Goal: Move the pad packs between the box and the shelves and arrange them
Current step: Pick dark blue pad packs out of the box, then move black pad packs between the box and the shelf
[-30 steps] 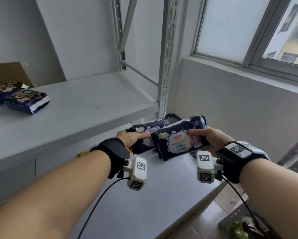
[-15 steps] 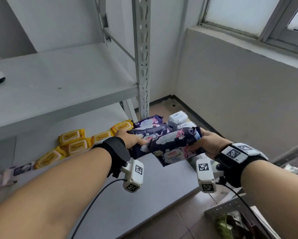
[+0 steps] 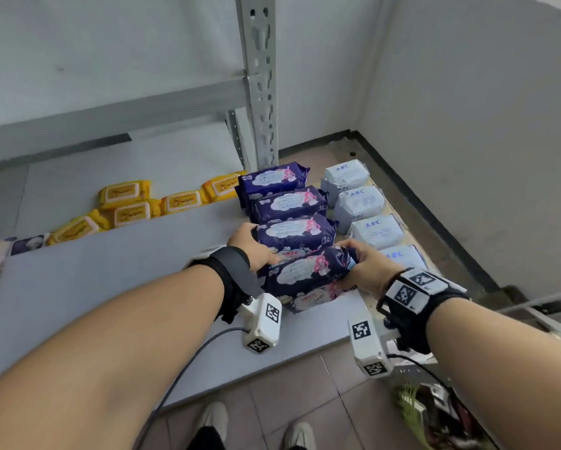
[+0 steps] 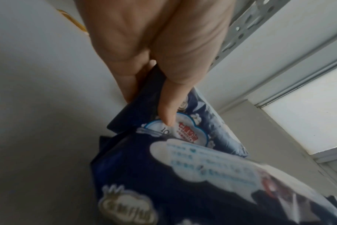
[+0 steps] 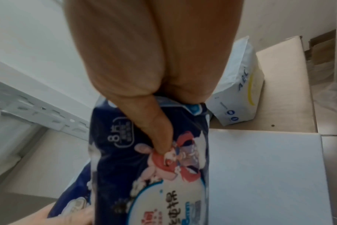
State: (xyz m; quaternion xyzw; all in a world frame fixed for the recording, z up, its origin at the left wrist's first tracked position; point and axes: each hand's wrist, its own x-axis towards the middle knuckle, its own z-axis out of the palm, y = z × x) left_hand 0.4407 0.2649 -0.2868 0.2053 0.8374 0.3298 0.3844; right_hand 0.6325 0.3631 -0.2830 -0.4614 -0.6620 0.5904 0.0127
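Packs in dark blue wrap fill both your hands: your right hand point(image 3: 366, 269) has thumb and fingers curled round the end of the near pack point(image 3: 308, 277), thumb pressed on its printed face, and your left hand point(image 3: 251, 246) pinches the end of a second pack point(image 4: 192, 129) that lies partly under the first. Both are low over the front of the bottom shelf point(image 3: 110, 287), at the near end of a row of three more dark blue packs point(image 3: 289, 203) that runs back toward the shelf post point(image 3: 261, 76). Whether the held packs touch the shelf, you cannot tell. Just right of that row, four white packs point(image 3: 360, 203) marked ABC stand in a line on a brown board point(image 5: 285, 91). Farther left on the shelf lie yellow wipe packs point(image 3: 133, 206). The tiled floor point(image 3: 289, 384) and your shoes point(image 3: 214, 420) show below the shelf edge.
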